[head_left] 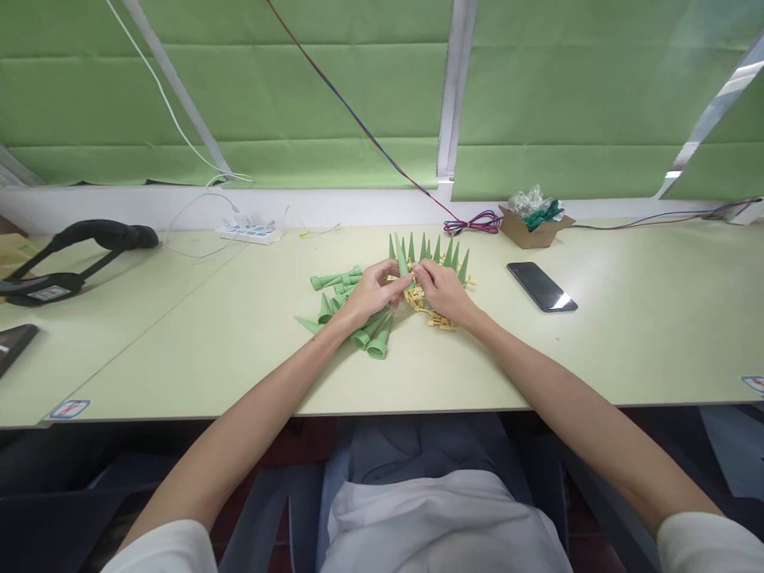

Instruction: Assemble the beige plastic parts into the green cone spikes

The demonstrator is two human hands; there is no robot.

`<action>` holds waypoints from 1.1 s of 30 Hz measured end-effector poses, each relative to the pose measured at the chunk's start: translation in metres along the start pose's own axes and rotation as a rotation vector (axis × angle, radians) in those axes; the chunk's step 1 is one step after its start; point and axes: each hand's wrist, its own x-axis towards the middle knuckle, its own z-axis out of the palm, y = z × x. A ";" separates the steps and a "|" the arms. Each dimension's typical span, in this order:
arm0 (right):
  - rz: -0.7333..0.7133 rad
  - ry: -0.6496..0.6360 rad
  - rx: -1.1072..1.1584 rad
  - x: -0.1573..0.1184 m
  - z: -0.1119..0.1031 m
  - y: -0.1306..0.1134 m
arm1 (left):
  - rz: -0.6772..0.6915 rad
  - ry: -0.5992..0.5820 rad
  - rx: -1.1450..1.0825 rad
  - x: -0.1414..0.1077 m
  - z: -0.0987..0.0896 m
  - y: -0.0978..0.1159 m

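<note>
My left hand (pixel 371 294) is closed round a pale green plastic cone (pixel 402 259), its tip pointing up. Close beside it, my right hand (pixel 442 290) pinches at the side of this cone; whatever is between those fingertips is hidden. Several loose green cones (pixel 377 348) lie in a pile around and below my left hand, some with their hollow ends showing. Small yellow plastic pieces (pixel 440 321) are heaped under my right hand. Behind both hands, several more green cones (pixel 464 267) stand point up, with yellow bits near their bases.
A black phone (pixel 542 286) lies to the right. Behind it sits a small cardboard box (pixel 534 231) with plastic wrap and green material, beside a coiled red and blue cable (pixel 474 223). At the left are a white power strip (pixel 249 231) and a black headband-like device (pixel 72 259).
</note>
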 end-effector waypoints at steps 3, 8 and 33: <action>-0.002 0.000 -0.004 0.000 0.001 0.001 | 0.024 0.030 0.072 -0.001 0.001 0.001; 0.002 -0.004 -0.014 0.000 0.001 0.002 | 0.063 0.096 0.181 -0.001 0.003 0.003; 0.046 0.187 0.048 0.000 0.003 0.004 | -0.072 0.147 0.064 0.004 0.006 0.002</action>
